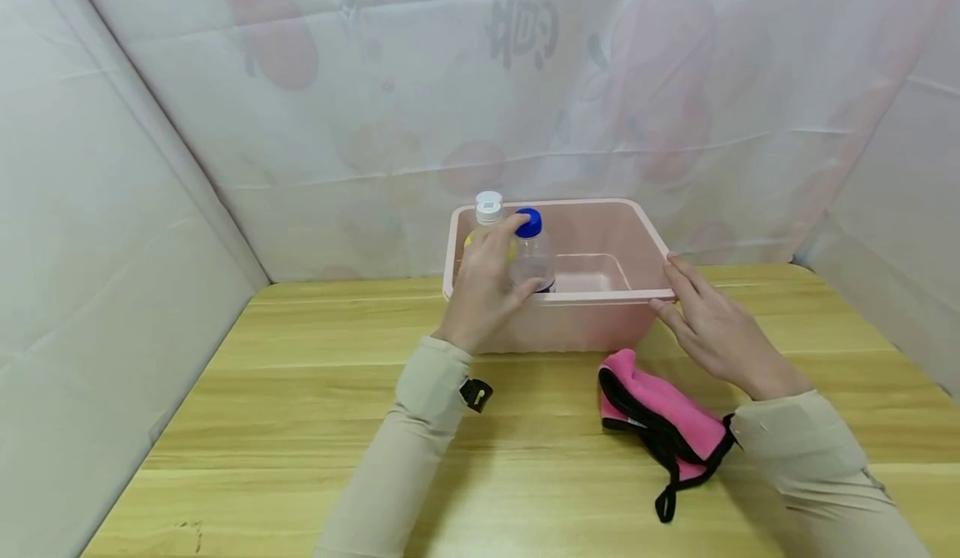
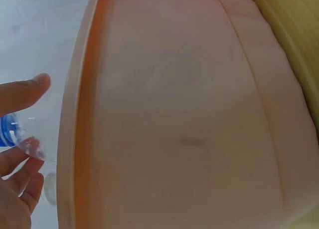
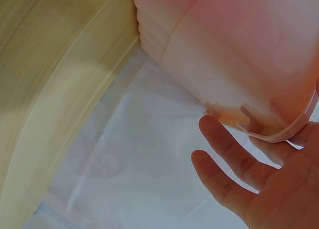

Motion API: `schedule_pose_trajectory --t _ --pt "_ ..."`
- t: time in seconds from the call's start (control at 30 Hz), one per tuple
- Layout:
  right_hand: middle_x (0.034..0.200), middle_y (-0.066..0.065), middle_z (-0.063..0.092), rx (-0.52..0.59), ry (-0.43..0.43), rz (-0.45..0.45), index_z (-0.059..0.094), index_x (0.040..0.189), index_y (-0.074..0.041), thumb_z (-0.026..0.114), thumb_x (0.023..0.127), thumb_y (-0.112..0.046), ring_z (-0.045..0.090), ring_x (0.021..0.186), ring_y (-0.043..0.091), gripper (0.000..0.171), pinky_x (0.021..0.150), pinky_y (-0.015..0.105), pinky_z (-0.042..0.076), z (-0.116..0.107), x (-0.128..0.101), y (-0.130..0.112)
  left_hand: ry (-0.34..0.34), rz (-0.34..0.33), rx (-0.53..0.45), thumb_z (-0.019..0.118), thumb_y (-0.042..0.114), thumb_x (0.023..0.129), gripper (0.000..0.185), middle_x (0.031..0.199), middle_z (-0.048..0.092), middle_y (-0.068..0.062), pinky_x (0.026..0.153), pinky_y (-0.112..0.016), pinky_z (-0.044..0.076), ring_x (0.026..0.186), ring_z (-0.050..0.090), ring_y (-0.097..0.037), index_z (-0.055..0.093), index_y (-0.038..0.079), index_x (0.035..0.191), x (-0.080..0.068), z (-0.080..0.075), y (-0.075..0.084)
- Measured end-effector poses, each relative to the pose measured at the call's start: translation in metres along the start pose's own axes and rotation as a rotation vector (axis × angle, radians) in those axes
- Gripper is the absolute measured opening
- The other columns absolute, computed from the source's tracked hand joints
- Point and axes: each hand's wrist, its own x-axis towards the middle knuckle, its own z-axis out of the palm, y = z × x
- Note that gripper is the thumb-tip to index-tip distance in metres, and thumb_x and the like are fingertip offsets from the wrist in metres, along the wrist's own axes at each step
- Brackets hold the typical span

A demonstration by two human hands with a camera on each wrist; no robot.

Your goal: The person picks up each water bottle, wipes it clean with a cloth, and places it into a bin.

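Observation:
A pink plastic bin (image 1: 592, 324) stands at the back of the wooden table. Inside its left end is a clear bottle with a blue cap (image 1: 534, 249), which my left hand (image 1: 510, 258) grips with thumb and fingers curled round it. Behind that hand stands a white-capped bottle (image 1: 488, 208) with yellowish contents. My right hand (image 1: 686, 295) lies with straight fingers against the bin's right front corner. In the left wrist view the fingers (image 2: 20, 94) hold the bottle (image 2: 7, 129) beside the bin wall (image 2: 189, 114). The right wrist view has the open palm (image 3: 239, 174) under the bin's rim (image 3: 279, 134).
A pink cloth with black trim (image 1: 660, 416) lies crumpled on the table (image 1: 300, 424) just in front of the bin, under my right forearm. White printed sheeting (image 1: 112, 249) walls the table on the left, back and right.

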Motion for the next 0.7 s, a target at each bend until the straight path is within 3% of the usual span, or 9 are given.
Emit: schedule_pose_trajectory --t 0.4,0.7 --pt "0.156 0.033 0.028 0.0 -0.018 0.016 0.027 0.154 0.01 0.045 0.11 -0.028 0.042 0.128 0.06 0.061 0.093 0.075 0.041 0.0 -0.002 -0.003 -0.203 -0.079 0.126 0.084 0.018 0.086 0.079 0.143 0.054 -0.014 0.104 -0.047 0.043 0.129 0.049 -0.031 0.041 0.006 0.151 0.016 0.011 0.013" --pt "0.156 0.034 0.028 0.003 -0.021 0.021 0.026 0.154 0.01 0.043 0.111 -0.028 0.042 0.127 0.061 0.06 0.093 0.076 0.041 0.0 -0.002 -0.002 -0.247 -0.099 0.244 0.079 0.026 0.091 0.081 0.147 0.05 -0.014 0.109 -0.047 0.036 0.134 0.044 -0.031 0.034 0.014 0.157 0.02 0.015 0.017"
